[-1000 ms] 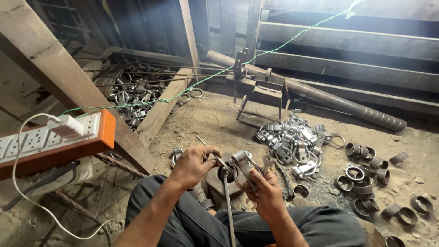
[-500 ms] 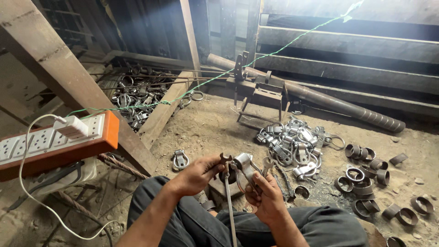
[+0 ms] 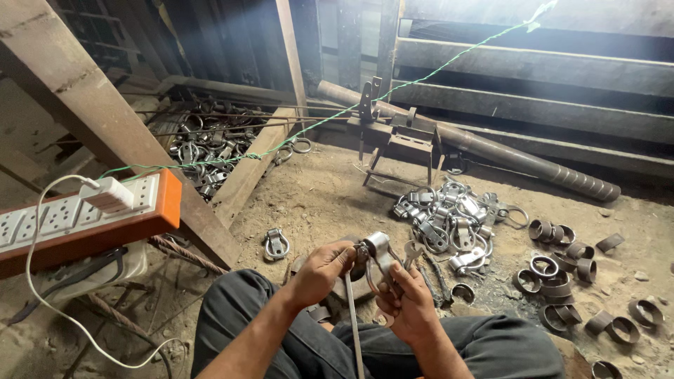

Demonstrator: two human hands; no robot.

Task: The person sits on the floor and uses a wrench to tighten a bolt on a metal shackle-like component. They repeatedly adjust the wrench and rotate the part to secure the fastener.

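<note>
Now, what I see from far away, looking down through the head camera:

Left hand: my left hand (image 3: 321, 270) is curled shut, pinching the left end of a shiny metal clamp (image 3: 378, 254).
Right hand: my right hand (image 3: 407, 305) is closed around the lower part of the same clamp, from below.
Clamp: it sits between both hands, just above my knees, lifted off the ground.
Thin rod: a thin metal rod (image 3: 353, 330) stands between my legs, right under the clamp. I cannot tell if it touches the clamp.
Loose clamp: one clamp (image 3: 275, 244) lies alone on the dirt, near my left hand.
Shiny pile: a heap of clamps (image 3: 449, 217) lies on the dirt, beyond my right hand.
Rings: dark metal rings (image 3: 562, 270) are spread out on the right.
Far pile: more clamps (image 3: 207, 151) lie behind the wooden beam (image 3: 105, 119).
Power strip: an orange and white power strip (image 3: 77, 217) sits on the left, with a white plug (image 3: 107, 194) in it.
Pipe: a long dark pipe (image 3: 491, 151) lies at the back.
</note>
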